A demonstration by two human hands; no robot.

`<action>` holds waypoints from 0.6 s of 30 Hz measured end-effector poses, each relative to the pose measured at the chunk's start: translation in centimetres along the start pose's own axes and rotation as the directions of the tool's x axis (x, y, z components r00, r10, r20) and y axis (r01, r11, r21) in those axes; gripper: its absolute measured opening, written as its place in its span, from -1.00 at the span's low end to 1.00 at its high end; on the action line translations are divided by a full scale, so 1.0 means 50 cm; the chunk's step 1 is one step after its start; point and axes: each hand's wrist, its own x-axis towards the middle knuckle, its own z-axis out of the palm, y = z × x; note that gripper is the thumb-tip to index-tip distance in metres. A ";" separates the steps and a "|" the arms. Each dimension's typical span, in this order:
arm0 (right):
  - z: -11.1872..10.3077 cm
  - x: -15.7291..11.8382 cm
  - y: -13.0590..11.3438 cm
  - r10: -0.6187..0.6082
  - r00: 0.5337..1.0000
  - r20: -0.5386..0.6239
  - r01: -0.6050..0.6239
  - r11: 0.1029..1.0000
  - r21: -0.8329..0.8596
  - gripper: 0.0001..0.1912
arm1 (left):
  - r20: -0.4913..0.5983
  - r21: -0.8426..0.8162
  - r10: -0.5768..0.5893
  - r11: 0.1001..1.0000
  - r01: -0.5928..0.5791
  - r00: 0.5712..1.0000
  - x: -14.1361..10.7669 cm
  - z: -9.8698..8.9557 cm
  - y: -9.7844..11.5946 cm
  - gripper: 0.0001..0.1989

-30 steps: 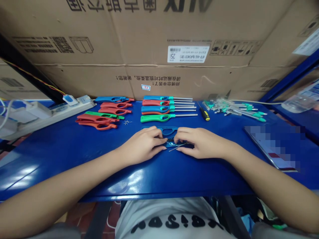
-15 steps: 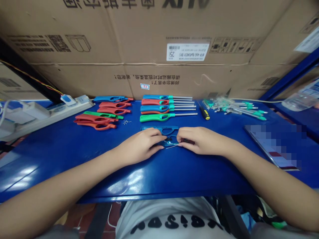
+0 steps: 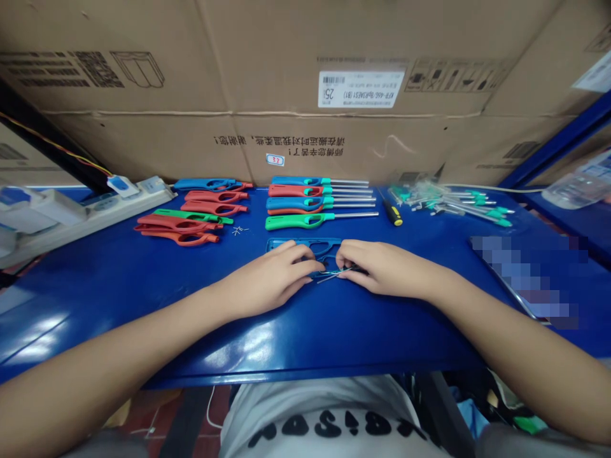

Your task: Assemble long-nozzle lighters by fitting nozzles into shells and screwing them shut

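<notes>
In front of me lie two halves of a blue lighter casing. The farther half [image 3: 326,245] is partly behind my hands, and much of the nearer half [image 3: 329,259] is under my fingers. My left hand [image 3: 279,275] is closed on the nearer half, its fingertips reaching into it. My right hand [image 3: 370,266] pinches at the other end, where a thin wire [image 3: 329,278] pokes out from its fingertips. Something dark shows below the right fingers, too small to name.
Behind are assembled lighters with metal tubes [image 3: 298,221], and red, green and blue casings [image 3: 191,237] to the left. Small screws [image 3: 240,230], a screwdriver [image 3: 394,214], a pile of lighter tube parts [image 3: 458,202], a phone [image 3: 520,280] and a power strip [image 3: 105,207] lie around.
My left fingertips have shifted slightly right, nearer my right hand, and cover the small parts that showed between the hands. The thin wire stays at my right fingertips.
</notes>
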 end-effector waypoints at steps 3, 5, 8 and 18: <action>0.003 0.002 0.003 -0.001 1.000 -0.029 0.001 1.000 0.028 -0.90 | -0.002 -0.006 0.008 1.000 -0.008 1.000 0.000 -0.001 0.000 -0.69; 0.006 0.003 0.008 -0.016 0.998 -0.065 0.020 0.998 0.063 -0.91 | -0.002 -0.015 0.005 1.000 -0.005 1.000 0.001 -0.002 0.001 -0.69; 0.010 0.007 0.017 -0.041 0.993 -0.111 0.054 0.992 0.116 -0.90 | 0.002 -0.026 0.001 1.000 -0.001 1.000 0.003 -0.003 0.002 -0.69; -0.006 0.002 0.020 -0.085 0.994 -0.064 0.095 0.977 0.190 -0.93 | 0.005 -0.022 0.012 1.000 -0.012 1.000 0.002 -0.002 0.005 -0.70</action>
